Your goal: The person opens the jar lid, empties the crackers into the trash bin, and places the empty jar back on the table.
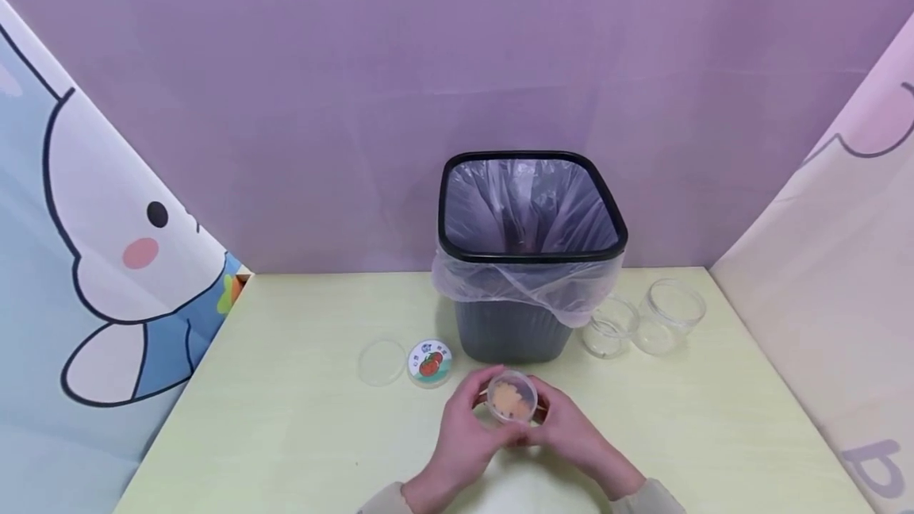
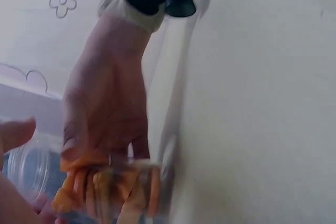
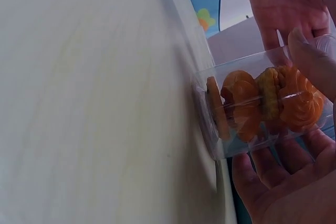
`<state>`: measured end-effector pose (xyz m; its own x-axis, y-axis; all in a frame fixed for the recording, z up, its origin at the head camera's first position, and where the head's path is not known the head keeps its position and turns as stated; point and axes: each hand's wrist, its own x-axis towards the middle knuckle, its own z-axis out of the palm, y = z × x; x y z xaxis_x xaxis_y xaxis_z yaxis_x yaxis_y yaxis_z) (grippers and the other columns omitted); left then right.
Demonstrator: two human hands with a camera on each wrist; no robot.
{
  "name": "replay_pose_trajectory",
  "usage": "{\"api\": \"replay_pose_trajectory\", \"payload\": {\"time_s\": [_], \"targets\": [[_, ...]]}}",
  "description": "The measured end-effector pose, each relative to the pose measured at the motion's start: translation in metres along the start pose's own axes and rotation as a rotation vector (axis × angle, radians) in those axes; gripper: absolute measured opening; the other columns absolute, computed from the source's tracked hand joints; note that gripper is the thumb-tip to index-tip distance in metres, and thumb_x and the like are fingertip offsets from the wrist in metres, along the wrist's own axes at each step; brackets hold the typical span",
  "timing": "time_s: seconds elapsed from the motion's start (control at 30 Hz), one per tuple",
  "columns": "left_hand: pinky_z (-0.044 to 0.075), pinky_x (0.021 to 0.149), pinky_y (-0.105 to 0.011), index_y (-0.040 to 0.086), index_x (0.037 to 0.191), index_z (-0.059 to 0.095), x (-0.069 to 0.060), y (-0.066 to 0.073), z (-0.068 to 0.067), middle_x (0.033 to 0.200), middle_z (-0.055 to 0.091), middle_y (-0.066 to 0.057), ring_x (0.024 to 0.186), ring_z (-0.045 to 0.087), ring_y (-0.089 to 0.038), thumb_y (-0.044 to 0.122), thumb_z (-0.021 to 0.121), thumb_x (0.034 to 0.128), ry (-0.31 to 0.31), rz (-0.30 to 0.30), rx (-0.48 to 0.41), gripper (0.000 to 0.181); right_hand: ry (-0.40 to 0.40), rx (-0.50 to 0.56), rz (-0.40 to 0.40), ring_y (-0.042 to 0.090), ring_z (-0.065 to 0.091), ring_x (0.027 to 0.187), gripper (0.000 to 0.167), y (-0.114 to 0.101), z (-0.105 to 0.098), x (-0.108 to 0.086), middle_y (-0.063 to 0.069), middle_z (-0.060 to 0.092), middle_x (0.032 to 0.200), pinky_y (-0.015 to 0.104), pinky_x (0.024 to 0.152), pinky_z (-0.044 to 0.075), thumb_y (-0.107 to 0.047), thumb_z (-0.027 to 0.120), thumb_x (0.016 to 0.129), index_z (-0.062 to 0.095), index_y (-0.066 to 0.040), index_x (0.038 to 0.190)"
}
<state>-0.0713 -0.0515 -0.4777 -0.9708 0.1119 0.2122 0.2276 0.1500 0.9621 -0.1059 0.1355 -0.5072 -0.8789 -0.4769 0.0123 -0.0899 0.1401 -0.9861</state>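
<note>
Both hands hold a clear plastic jar [image 1: 512, 397] above the table, near its front. The left hand [image 1: 467, 435] grips it from the left and the right hand [image 1: 571, 435] from the right. Stacked orange pieces [image 3: 242, 103], some swirled like cream, and a tan biscuit-like piece [image 3: 269, 93] show through the wall in the right wrist view. The jar's mouth faces up with no lid on it. A round lid [image 1: 430, 362] with a red fruit picture lies left of the hands, beside a thin clear ring [image 1: 382, 362].
A dark bin [image 1: 510, 331] lined with a translucent bag [image 1: 528, 276] stands behind the hands. Two clear jars [image 1: 670, 316] [image 1: 608, 327] are on its right. A purple cloth wall [image 1: 343, 101] closes the back, and printed cloths hang at both sides.
</note>
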Motion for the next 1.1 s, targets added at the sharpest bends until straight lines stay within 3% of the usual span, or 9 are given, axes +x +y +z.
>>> {"api": "replay_pose_trajectory", "payload": {"time_s": [0.13, 0.27, 0.5, 0.77, 0.97, 1.1], "targets": [[0.044, 0.099, -0.039, 0.015, 0.134, 0.057, -0.002, -0.001, 0.004, 0.13, 0.06, 0.003, 0.117, 0.057, -0.027, 0.022, 0.09, 0.0724, 0.026, 0.005, 0.008, 0.07, -0.01, 0.005, -0.008, 0.031, 0.058, 0.115, 0.067, 0.001, -0.001, 0.0, 0.016, 0.062, 0.126, 0.028, 0.095, 0.047, -0.013, 0.086, 0.074, 0.056, -0.002, 0.132], [0.042, 0.101, -0.039, 0.018, 0.138, 0.053, -0.001, -0.004, 0.001, 0.134, 0.058, 0.002, 0.122, 0.054, -0.025, 0.025, 0.09, 0.0733, -0.032, 0.034, 0.012, 0.074, -0.004, -0.006, -0.007, 0.037, 0.056, 0.118, 0.068, 0.002, -0.002, -0.001, 0.018, 0.061, 0.127, 0.027, 0.095, 0.046, -0.015, 0.087, 0.073, 0.057, -0.004, 0.133], [0.039, 0.105, -0.043, 0.021, 0.142, 0.052, 0.016, -0.006, -0.015, 0.139, 0.055, 0.004, 0.125, 0.052, -0.023, 0.02, 0.09, 0.074, -0.248, 0.077, 0.004, 0.077, -0.004, -0.016, -0.019, 0.025, 0.058, 0.115, 0.065, 0.002, -0.002, 0.0, 0.01, 0.063, 0.126, 0.027, 0.096, 0.046, -0.015, 0.087, 0.074, 0.059, -0.008, 0.132], [0.042, 0.106, -0.039, 0.014, 0.141, 0.053, 0.048, -0.01, -0.04, 0.139, 0.058, 0.001, 0.126, 0.053, -0.017, 0.012, 0.085, 0.078, -0.543, 0.159, 0.019, 0.071, -0.035, 0.029, -0.032, 0.031, 0.059, 0.112, 0.072, 0.002, -0.001, 0.001, 0.017, 0.061, 0.127, 0.027, 0.093, 0.048, -0.008, 0.088, 0.071, 0.056, -0.004, 0.134], [0.039, 0.108, -0.036, 0.01, 0.147, 0.046, 0.067, -0.007, -0.055, 0.143, 0.054, 0.002, 0.13, 0.049, -0.015, 0.012, 0.084, 0.0791, -0.771, 0.152, 0.042, 0.078, -0.026, 0.025, -0.039, 0.027, 0.058, 0.114, 0.078, 0.003, -0.001, 0.001, 0.012, 0.061, 0.129, 0.026, 0.094, 0.047, -0.009, 0.089, 0.07, 0.054, -0.009, 0.139], [0.038, 0.109, -0.036, 0.012, 0.148, 0.046, 0.078, -0.01, -0.058, 0.143, 0.053, 0.001, 0.13, 0.049, -0.015, 0.009, 0.081, 0.0815, -0.886, 0.115, 0.01, 0.075, -0.023, 0.042, -0.029, 0.031, 0.057, 0.118, 0.081, 0.003, -0.001, 0.001, 0.013, 0.059, 0.133, 0.027, 0.096, 0.046, -0.007, 0.089, 0.069, 0.053, -0.007, 0.14]]}}
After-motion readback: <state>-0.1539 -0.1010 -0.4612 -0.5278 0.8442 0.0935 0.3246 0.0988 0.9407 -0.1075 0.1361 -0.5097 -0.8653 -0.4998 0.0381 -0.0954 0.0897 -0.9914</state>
